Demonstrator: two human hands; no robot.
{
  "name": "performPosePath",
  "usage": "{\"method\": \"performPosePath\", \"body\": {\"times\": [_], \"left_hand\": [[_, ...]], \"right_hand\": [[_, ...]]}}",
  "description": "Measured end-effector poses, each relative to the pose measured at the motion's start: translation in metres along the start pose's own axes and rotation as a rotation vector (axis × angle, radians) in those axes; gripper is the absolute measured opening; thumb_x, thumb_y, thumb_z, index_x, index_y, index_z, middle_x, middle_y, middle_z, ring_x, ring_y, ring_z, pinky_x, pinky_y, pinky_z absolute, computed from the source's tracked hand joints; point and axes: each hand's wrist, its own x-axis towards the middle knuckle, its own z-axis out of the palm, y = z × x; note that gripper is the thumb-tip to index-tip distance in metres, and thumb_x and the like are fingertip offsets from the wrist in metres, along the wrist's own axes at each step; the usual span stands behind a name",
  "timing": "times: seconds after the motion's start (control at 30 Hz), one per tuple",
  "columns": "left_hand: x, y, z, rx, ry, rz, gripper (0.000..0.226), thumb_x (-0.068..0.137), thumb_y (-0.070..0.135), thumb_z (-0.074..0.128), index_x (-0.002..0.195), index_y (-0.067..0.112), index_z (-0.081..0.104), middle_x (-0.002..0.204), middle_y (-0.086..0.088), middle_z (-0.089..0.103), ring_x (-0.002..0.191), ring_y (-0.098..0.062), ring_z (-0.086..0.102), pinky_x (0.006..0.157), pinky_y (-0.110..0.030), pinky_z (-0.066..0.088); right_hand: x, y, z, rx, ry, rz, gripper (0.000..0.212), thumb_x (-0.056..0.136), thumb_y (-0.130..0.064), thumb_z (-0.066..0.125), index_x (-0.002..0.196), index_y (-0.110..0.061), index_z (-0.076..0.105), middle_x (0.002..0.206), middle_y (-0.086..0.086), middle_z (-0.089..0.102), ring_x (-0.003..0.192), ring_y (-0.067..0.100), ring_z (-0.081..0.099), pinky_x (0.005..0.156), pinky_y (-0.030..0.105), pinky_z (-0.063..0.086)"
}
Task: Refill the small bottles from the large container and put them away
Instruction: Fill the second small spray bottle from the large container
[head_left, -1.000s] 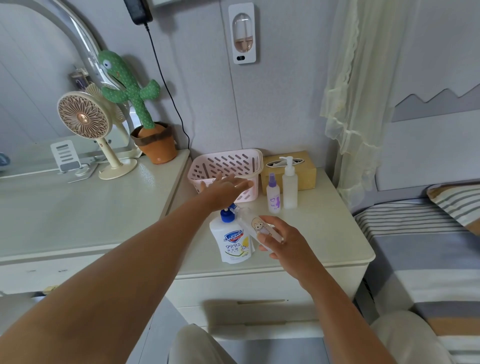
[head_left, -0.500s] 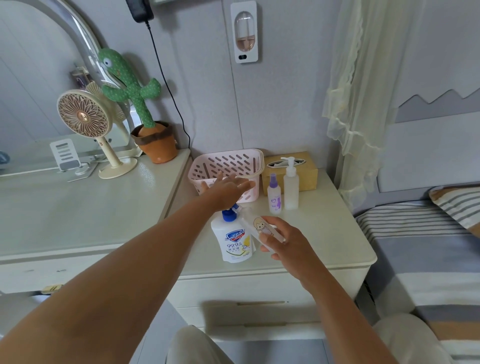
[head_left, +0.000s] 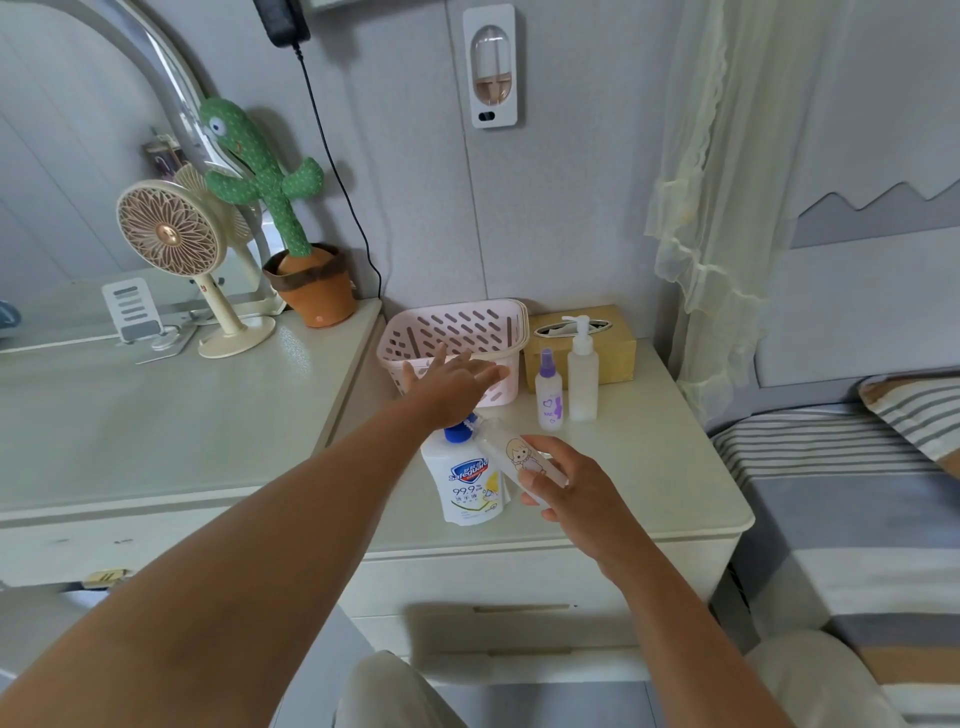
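A large white soap container (head_left: 470, 483) with a blue pump stands near the front of the nightstand. My left hand (head_left: 452, 384) lies flat on the pump head, fingers straight, pressing it. My right hand (head_left: 563, 480) grips a small clear bottle (head_left: 511, 454) with a cartoon girl on it, tilted with its mouth at the pump's spout. A small spray bottle (head_left: 549, 395) with a purple top and a taller frosted pump bottle (head_left: 583, 376) stand upright behind them.
A pink slotted basket (head_left: 457, 332) stands at the back of the nightstand (head_left: 675, 467), next to a tan tissue box (head_left: 613, 338). On the desk to the left are a fan (head_left: 171, 244) and a plush cactus (head_left: 306, 270). A striped bed (head_left: 857, 493) lies on the right.
Both hands hold nearly the same place as before; only the view has shifted slightly.
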Motion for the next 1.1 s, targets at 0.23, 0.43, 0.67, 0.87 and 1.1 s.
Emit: {"method": "performPosePath", "body": {"times": [0.23,0.43,0.67,0.87,1.1], "left_hand": [[0.002,0.002,-0.010,-0.042,0.034,-0.017,0.054,0.096,0.061,0.021,0.143,0.038,0.036,0.159,0.001,0.015,0.147,-0.027,-0.004,0.107,-0.070,-0.008],[0.003,-0.004,0.007,0.033,0.016,0.001,0.046,0.100,0.053,0.016,0.141,0.045,0.035,0.160,-0.001,0.011,0.146,-0.028,-0.009,0.105,-0.068,-0.011],[0.005,-0.002,-0.008,-0.045,0.024,-0.029,0.057,0.094,0.065,0.020,0.143,0.042,0.034,0.160,0.003,0.010,0.147,-0.026,-0.008,0.106,-0.068,-0.012],[0.005,-0.002,-0.003,-0.039,-0.009,-0.034,0.053,0.095,0.063,0.019,0.143,0.044,0.033,0.160,0.003,0.006,0.146,-0.024,-0.013,0.105,-0.066,-0.014],[0.001,-0.001,-0.003,-0.049,-0.006,-0.048,0.054,0.095,0.063,0.018,0.144,0.044,0.032,0.161,0.002,0.004,0.146,-0.025,-0.013,0.106,-0.067,-0.013]], "right_hand": [[0.001,-0.007,-0.002,0.007,0.002,-0.013,0.031,0.095,-0.029,0.053,0.126,-0.030,0.048,0.117,-0.007,0.058,0.105,0.015,0.062,0.061,0.010,0.050],[0.001,0.000,0.003,0.048,-0.003,0.022,0.033,0.095,-0.023,0.054,0.128,-0.025,0.051,0.118,0.000,0.061,0.102,0.017,0.063,0.056,0.008,0.046],[0.001,-0.006,0.002,0.058,-0.002,-0.007,0.030,0.095,-0.026,0.054,0.125,-0.030,0.050,0.115,-0.006,0.060,0.101,0.015,0.064,0.059,0.010,0.049],[0.004,-0.003,0.001,0.030,-0.006,0.001,0.031,0.095,-0.025,0.054,0.125,-0.029,0.049,0.113,-0.008,0.057,0.104,0.016,0.063,0.058,0.008,0.047],[0.003,-0.002,0.002,0.074,-0.020,0.013,0.029,0.095,-0.024,0.054,0.123,-0.031,0.050,0.115,-0.005,0.060,0.099,0.014,0.065,0.057,0.010,0.048]]}}
